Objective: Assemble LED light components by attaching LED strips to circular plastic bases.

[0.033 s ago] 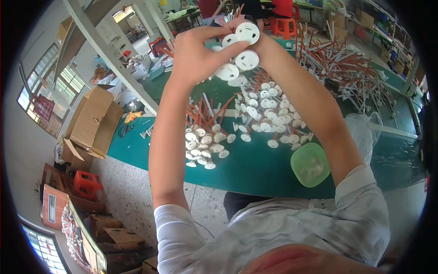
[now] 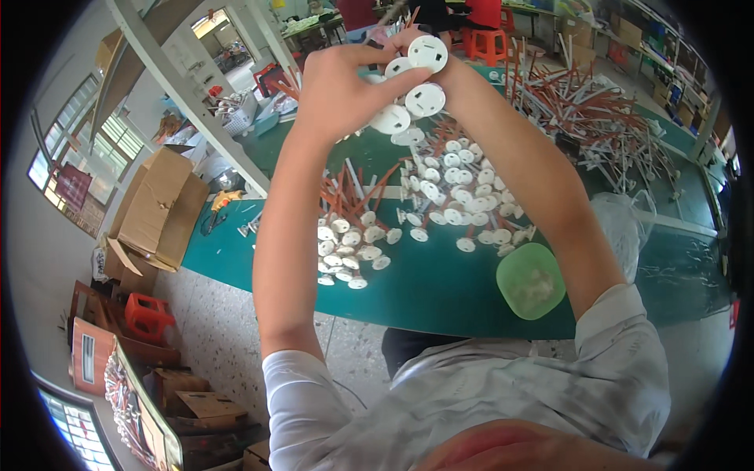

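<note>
A bunch of white round discs [image 2: 425, 100] on thin stems is held up above the far part of the table. My left hand [image 2: 339, 88] is closed round it from the left, its thumb laid across the discs. My right hand [image 2: 407, 38] lies behind the topmost disc, partly hidden, and closes on the stems, whose brown ends poke out beyond it. Slots and small dark holes show in the disc faces. Below the hands lie two heaps of the same pieces, a left heap [image 2: 345, 250] with brown stems and a larger middle heap [image 2: 455, 184].
A green plastic bowl [image 2: 531, 281] with small pale bits stands near the table's front edge. Many brown and grey stemmed pieces [image 2: 585, 118] pile up at the far right. Clear plastic bags [image 2: 624, 228] lie beside my right arm. A cardboard box [image 2: 157, 208] stands left of the green table [image 2: 400, 294].
The held discs have shifted slightly upward in the picture, with a small tilt. Both hands keep their hold, and the whole view has moved a little.
</note>
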The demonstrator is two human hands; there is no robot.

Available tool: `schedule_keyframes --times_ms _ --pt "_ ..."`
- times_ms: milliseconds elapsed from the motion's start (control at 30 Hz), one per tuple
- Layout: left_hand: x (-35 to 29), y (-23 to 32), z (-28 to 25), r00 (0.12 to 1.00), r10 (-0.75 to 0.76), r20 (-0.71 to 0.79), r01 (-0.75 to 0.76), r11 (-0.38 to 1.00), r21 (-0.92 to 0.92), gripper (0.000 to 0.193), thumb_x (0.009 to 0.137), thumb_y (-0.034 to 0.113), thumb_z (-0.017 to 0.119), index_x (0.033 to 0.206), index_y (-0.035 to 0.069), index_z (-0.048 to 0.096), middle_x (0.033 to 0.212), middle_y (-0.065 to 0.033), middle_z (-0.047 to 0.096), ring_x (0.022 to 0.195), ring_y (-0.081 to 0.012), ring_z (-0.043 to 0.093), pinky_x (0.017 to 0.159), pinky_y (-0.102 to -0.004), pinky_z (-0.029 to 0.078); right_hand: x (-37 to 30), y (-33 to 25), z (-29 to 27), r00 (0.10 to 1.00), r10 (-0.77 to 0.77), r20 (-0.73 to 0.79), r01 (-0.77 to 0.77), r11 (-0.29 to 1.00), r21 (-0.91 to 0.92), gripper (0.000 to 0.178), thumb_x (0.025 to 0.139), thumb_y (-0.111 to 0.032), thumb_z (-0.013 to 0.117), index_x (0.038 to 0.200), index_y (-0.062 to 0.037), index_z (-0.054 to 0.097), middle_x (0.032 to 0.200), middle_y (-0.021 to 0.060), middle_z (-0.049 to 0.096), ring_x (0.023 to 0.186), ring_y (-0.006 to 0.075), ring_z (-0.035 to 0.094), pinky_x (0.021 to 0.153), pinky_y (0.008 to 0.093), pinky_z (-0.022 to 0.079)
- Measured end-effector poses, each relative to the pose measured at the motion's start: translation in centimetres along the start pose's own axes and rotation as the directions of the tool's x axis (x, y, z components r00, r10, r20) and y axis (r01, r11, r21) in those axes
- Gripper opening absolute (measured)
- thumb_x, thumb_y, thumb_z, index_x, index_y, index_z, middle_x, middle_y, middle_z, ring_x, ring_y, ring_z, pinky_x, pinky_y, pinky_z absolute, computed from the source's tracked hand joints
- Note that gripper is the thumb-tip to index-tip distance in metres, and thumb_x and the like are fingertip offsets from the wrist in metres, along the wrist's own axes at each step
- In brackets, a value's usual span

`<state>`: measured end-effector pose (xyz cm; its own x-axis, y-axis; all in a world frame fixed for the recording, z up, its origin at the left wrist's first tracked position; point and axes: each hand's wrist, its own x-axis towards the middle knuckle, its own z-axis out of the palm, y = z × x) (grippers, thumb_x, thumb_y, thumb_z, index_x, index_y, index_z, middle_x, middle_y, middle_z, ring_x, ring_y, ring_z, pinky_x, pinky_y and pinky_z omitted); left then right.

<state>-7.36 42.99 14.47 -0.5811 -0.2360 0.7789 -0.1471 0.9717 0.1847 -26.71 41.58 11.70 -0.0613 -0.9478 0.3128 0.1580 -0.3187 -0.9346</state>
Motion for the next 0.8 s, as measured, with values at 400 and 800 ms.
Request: schedule_keyframes --times_ms 400,800 --pt "-2.6 4.3 1.5 0.935 0.128 -0.331 -0.11 0.991 0.072 0.079 0.059 0.037 0.085 0.123 0.001 0.056 0.101 -0.0082 0.06 0.065 -0.0093 0.051 0.054 -0.0226 0.041 -3.8 -2.4 -2.7 0.996 -0.085 0.032 0.067 0.927 0.369 0.038 0.089 -0.021 0.055 0.117 0.0049 0.056 0.107 0.0153 0.065 0.088 0.0229 0.067 0.073 0.0336 0.058" --pt "-5.5 7.1 4.4 0.892 0.08 -0.444 -0.052 0.996 0.075 0.088 0.063 0.031 0.084 0.136 0.009 0.04 0.113 -0.0149 0.051 0.075 -0.0183 0.054 0.065 -0.0286 0.046 -8.9 -5.3 -1.6 0.952 -0.065 -0.298 0.019 0.988 -0.155 0.038 0.088 -0.02 0.056 0.117 0.0054 0.056 0.107 0.0151 0.064 0.088 0.021 0.066 0.072 0.0325 0.057"
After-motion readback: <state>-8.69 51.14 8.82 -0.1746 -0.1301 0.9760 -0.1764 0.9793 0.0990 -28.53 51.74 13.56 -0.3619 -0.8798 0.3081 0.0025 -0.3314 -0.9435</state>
